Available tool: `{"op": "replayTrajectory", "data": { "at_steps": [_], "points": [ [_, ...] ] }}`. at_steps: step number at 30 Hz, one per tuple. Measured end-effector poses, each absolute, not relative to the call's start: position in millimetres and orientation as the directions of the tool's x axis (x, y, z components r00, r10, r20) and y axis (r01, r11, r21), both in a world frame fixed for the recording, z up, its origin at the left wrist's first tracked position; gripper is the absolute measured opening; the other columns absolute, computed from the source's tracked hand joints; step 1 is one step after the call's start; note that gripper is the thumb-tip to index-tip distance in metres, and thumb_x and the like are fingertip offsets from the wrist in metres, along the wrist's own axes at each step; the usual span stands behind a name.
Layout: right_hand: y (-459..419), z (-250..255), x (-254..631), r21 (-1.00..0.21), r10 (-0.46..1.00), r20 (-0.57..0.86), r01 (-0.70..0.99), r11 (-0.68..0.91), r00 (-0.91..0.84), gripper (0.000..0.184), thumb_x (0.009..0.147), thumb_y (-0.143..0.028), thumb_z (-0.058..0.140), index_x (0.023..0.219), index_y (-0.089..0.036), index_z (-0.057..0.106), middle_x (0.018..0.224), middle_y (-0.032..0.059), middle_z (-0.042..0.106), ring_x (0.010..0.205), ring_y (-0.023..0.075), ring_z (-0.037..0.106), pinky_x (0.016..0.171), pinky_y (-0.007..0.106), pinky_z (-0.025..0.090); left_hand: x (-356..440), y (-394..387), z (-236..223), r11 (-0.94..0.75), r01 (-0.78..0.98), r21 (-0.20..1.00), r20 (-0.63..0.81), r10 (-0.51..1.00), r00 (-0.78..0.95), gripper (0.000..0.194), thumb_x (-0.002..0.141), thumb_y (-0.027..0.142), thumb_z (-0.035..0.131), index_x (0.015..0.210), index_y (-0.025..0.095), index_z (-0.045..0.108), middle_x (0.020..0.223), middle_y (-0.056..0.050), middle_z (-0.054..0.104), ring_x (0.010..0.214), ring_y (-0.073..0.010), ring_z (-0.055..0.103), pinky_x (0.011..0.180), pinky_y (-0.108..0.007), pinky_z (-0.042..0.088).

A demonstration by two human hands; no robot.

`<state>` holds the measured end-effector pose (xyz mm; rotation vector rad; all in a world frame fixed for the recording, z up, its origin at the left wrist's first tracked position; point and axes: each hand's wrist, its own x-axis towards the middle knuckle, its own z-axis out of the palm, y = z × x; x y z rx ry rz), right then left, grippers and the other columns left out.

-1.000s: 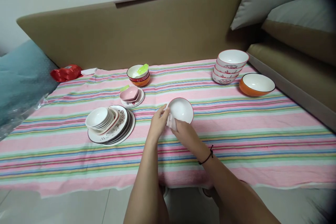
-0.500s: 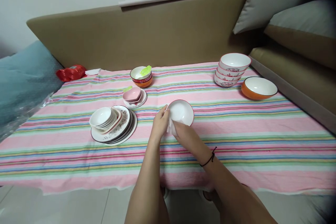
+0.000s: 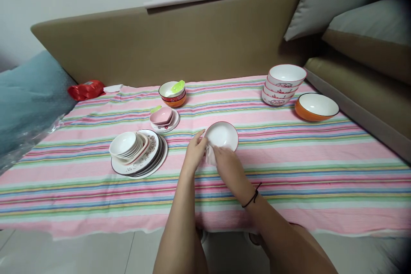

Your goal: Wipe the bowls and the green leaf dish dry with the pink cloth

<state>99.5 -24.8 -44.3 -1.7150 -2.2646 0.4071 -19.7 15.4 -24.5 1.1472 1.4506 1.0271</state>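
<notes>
A white bowl with a thin red rim (image 3: 221, 134) is held tilted above the striped cloth, its inside facing me. My left hand (image 3: 195, 150) grips its left edge, the thumb near the rim. Pressed against the near side of the bowl, my right hand (image 3: 229, 167) is closed on a crumpled white cloth or tissue (image 3: 211, 155). Part of that tissue hangs between the two hands. The bowl's underside and the fingertips of my right hand are hidden.
Plates topped with small bowls (image 3: 141, 154) stand at left. Behind them are a pink dish (image 3: 161, 115) on saucers and stacked bowls (image 3: 172, 94). Farther right stand a stack of white bowls (image 3: 282, 85) and an orange bowl (image 3: 313, 111). A red bundle (image 3: 86, 90) lies back left.
My right hand with the white tissue has shifted slightly up and to the right along the bowl's near edge. The left hand keeps its hold, and the bowl has barely moved.
</notes>
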Motion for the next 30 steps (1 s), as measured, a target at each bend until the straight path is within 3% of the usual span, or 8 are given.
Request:
{"op": "replayTrajectory", "data": {
  "at_steps": [4,7,10,13,18,23,27,30],
  "points": [
    [-25.7,-49.9,105.7,-0.259,0.965,0.044,0.93,0.26,-0.258,0.04,0.088,-0.005,0.042,0.125,-0.006,0.056,0.128,0.0173,0.06,0.12,0.0252,0.053,0.109,0.039,0.031,-20.3,16.6,-32.8,0.2,0.154,0.968,-0.193,0.979,-0.06,0.045,0.081,0.041,0.058,0.121,0.019,0.057,0.094,-0.007,0.067,0.077,-0.0168,0.063,0.068,-0.029,0.051],
    [-25.8,-48.8,108.6,-0.326,0.956,0.098,0.899,0.293,-0.276,0.044,0.085,-0.02,0.055,0.127,-0.008,0.054,0.121,0.0159,0.063,0.114,0.0271,0.055,0.107,0.04,0.032,-20.5,16.5,-37.9,0.181,0.148,0.972,-0.172,0.982,-0.075,0.039,0.079,0.048,0.063,0.104,0.018,0.057,0.1,-0.01,0.068,0.085,-0.0194,0.065,0.07,-0.03,0.051],
    [-25.7,-45.4,104.8,-0.403,0.967,0.115,0.879,0.255,-0.227,0.04,0.083,-0.032,0.058,0.116,-0.01,0.059,0.103,0.0129,0.067,0.102,0.0278,0.058,0.101,0.04,0.035,-20.5,16.0,-38.7,0.173,0.151,0.973,-0.168,0.985,-0.048,0.034,0.079,0.048,0.062,0.095,0.019,0.055,0.094,-0.009,0.068,0.082,-0.0189,0.065,0.07,-0.03,0.051],
    [-24.6,-45.1,96.4,-0.397,0.98,0.111,0.897,0.194,-0.162,0.025,0.083,-0.023,0.055,0.103,-0.01,0.061,0.097,0.0123,0.066,0.097,0.0268,0.058,0.096,0.038,0.037,-20.6,15.4,-37.9,0.157,0.184,0.97,-0.152,0.987,-0.042,0.03,0.082,0.047,0.058,0.093,0.019,0.054,0.088,-0.007,0.067,0.075,-0.0167,0.063,0.067,-0.029,0.05],
    [-21.8,-56.6,91.8,-0.338,0.97,0.117,0.909,0.242,-0.215,0.041,0.082,-0.012,0.055,0.123,-0.006,0.052,0.117,0.0149,0.063,0.107,0.0253,0.056,0.099,0.035,0.036,-21.8,17.3,-40.6,0.121,0.206,0.971,-0.113,0.992,-0.051,0.031,0.083,0.048,0.057,0.093,0.019,0.056,0.084,-0.004,0.064,0.068,-0.0134,0.058,0.065,-0.027,0.048],
    [-21.9,-62.6,109.1,-0.262,0.956,0.128,0.921,0.29,-0.264,0.036,0.091,-0.008,0.042,0.124,-0.012,0.055,0.125,0.0122,0.062,0.12,0.0236,0.05,0.11,0.038,0.025,-21.8,22.3,-44.9,0.12,0.135,0.984,-0.113,0.992,-0.053,0.033,0.08,0.048,0.061,0.094,0.019,0.061,0.082,-0.004,0.066,0.072,-0.0159,0.061,0.069,-0.03,0.05],
    [-22.2,-48.8,114.3,-0.278,0.968,0.066,0.928,0.249,-0.24,0.034,0.091,-0.007,0.039,0.117,-0.01,0.06,0.115,0.0135,0.066,0.113,0.0247,0.054,0.105,0.037,0.03,-21.8,20.7,-40.9,0.081,0.156,0.984,-0.074,0.996,-0.05,0.036,0.079,0.044,0.063,0.105,0.019,0.065,0.101,-0.009,0.07,0.097,-0.0223,0.064,0.084,-0.034,0.05],
    [-23.3,-37.6,108.5,-0.381,0.97,0.021,0.895,0.231,-0.241,0.032,0.09,-0.009,0.041,0.115,-0.012,0.061,0.103,0.011,0.069,0.096,0.023,0.061,0.086,0.032,0.042,-22.5,17.9,-35.1,0.035,0.186,0.982,-0.042,0.999,0.034,0.043,0.082,0.04,0.061,0.121,0.022,0.061,0.134,-0.01,0.058,0.127,-0.0246,0.05,0.102,-0.036,0.041]
  ]
}}
